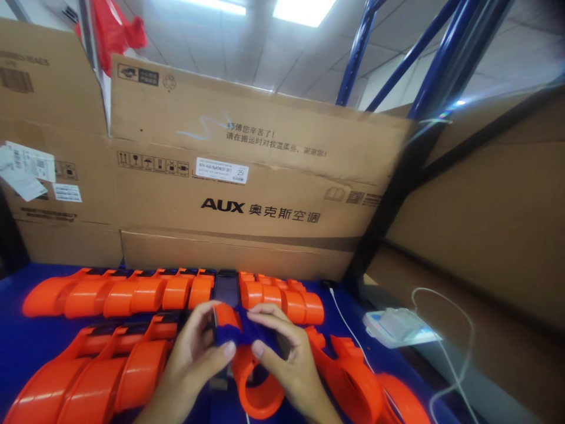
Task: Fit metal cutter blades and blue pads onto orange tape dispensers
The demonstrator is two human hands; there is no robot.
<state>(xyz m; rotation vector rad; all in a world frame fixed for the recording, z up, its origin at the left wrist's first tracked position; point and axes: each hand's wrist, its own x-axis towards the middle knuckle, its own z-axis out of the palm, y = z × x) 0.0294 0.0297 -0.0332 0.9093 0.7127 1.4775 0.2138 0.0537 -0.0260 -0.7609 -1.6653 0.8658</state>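
Observation:
My left hand [198, 359] and my right hand [286, 353] both have their fingers closed on an orange-and-blue tape dispenser [260, 397] at the bottom middle. Its orange ring hangs below my thumbs, in front of me. Between the fingertips is its dark blue part [233, 334], with an orange piece [227, 317] above it on the left. How these pieces join is partly hidden by my fingers. Just behind my hands, a dark rectangular device [227, 287] stands between rows of orange dispensers.
Orange dispensers [143, 294] line the back left, more [99, 374] the front left. Others stand at back right [291, 300] and lie at front right [362, 377]. A pale plastic box [399, 327] with white cable sits right, before a cardboard wall [247, 241] and dark rack post [388, 200].

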